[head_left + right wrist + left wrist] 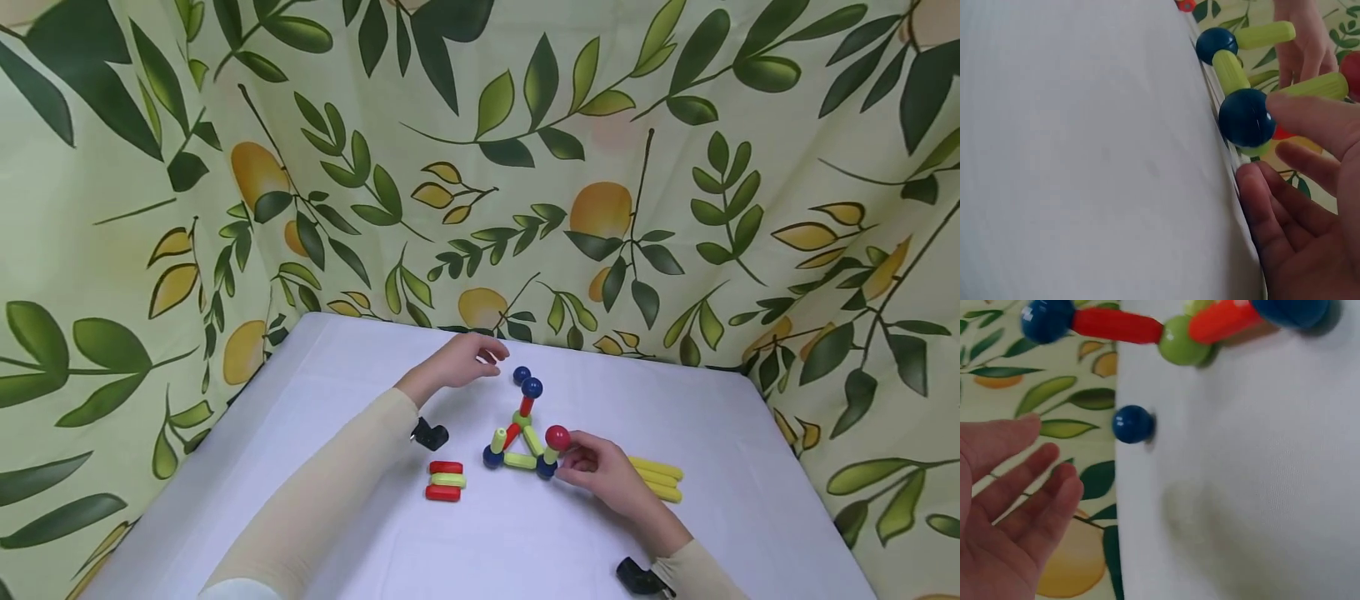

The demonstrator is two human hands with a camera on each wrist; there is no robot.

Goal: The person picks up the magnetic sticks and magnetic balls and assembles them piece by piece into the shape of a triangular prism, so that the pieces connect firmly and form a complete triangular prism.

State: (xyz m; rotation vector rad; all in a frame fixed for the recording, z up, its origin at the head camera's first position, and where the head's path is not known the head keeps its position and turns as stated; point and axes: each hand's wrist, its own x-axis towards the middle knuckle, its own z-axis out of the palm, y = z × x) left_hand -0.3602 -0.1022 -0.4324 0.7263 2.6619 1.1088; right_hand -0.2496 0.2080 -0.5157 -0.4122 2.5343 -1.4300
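Note:
A magnetic ball-and-rod structure (519, 461) stands mid-table. Its base is a triangle of red and light green rods with green and blue balls at the corners; uprights rise from them. One red upright carries a blue ball (532, 387), one green upright a red ball (557, 437), and the third green rod (499, 439) has a bare top. My right hand (603, 475) pinches the blue corner ball (1247, 117) under the red-topped rod. Behind the structure lies a loose blue ball (1133, 424). Near it my left hand (471, 360) hovers with relaxed fingers, touching nothing.
Two red rods and one green rod (447, 480) lie in a row left of the structure. Several yellow rods (660, 478) rest beyond my right hand. A leaf-and-fruit patterned curtain (480, 208) hangs behind the white table (480, 550).

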